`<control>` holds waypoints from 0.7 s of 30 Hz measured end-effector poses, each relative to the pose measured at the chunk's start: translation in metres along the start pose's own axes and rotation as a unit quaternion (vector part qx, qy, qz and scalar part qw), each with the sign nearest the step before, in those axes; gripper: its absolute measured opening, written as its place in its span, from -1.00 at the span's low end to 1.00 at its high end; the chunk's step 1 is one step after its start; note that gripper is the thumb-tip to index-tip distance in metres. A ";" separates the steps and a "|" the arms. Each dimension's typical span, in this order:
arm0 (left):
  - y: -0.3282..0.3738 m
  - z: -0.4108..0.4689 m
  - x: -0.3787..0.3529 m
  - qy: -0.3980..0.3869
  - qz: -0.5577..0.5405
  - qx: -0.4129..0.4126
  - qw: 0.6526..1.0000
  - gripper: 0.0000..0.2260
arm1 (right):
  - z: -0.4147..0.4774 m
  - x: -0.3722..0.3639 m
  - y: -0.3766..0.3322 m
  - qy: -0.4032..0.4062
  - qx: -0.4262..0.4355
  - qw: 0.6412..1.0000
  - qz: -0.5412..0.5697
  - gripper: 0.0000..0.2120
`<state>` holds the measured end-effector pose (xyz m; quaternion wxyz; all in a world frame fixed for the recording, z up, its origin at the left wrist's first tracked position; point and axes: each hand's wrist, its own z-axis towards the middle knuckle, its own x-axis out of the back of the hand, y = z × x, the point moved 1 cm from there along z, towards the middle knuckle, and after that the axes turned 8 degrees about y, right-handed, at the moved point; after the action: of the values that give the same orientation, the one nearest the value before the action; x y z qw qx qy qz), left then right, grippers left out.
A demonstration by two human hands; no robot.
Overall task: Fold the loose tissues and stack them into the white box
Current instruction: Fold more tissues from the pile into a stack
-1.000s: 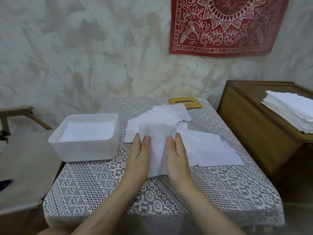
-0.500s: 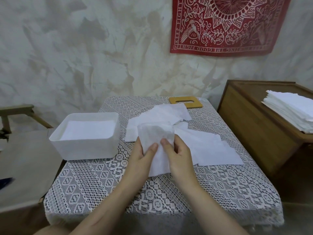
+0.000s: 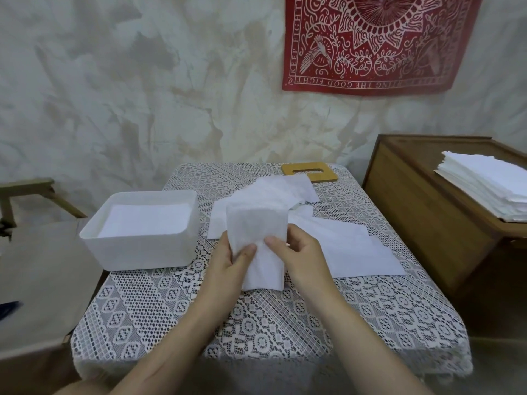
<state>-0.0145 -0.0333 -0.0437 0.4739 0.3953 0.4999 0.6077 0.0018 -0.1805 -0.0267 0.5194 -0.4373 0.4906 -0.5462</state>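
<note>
Left hand: I saw the left hand curled round the left edge of the folded tissue, with the thumb pressed on its front face and the fingers hidden behind it.
Right hand: the right hand pinched the same tissue at its right edge. Its thumb lay on the front, close to the left thumb, and its fingers were curled behind.
Folded tissue: it was held between both hands over the near middle of the surface. Its lower edge hung down by the lace cloth, and I could not tell whether it touched.
White box: the white box stood open on the left part of the surface, just beside the left hand but apart from it. A flat stack of tissues lay inside.
Loose tissues: the loose tissues lay overlapping on the surface, behind and to the right of the hands.
Wooden lid: a slotted wooden lid lay at the far edge, just beyond the heap.
Cabinet: a wooden cabinet stood to the right of the surface and carried a tall pile of white sheets.
Wall: a red patterned cloth hung there.
</note>
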 end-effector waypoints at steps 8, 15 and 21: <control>0.009 -0.006 -0.001 0.001 -0.038 -0.013 0.999 -0.81 | -0.002 -0.003 -0.005 0.007 0.037 0.999 0.022 -0.94; 0.012 -0.009 -0.008 -0.009 -0.037 -0.027 0.999 -0.75 | -0.008 -0.010 -0.012 -0.004 0.053 0.998 0.017 -0.79; 0.016 -0.009 -0.004 -0.001 -0.039 -0.031 0.999 -0.78 | -0.006 -0.006 -0.011 -0.030 0.055 0.998 0.002 -0.89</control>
<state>-0.0250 -0.0403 -0.0299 0.5094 0.3611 0.4957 0.6037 -0.0052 -0.1742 -0.0163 0.5582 -0.4232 0.4450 -0.5580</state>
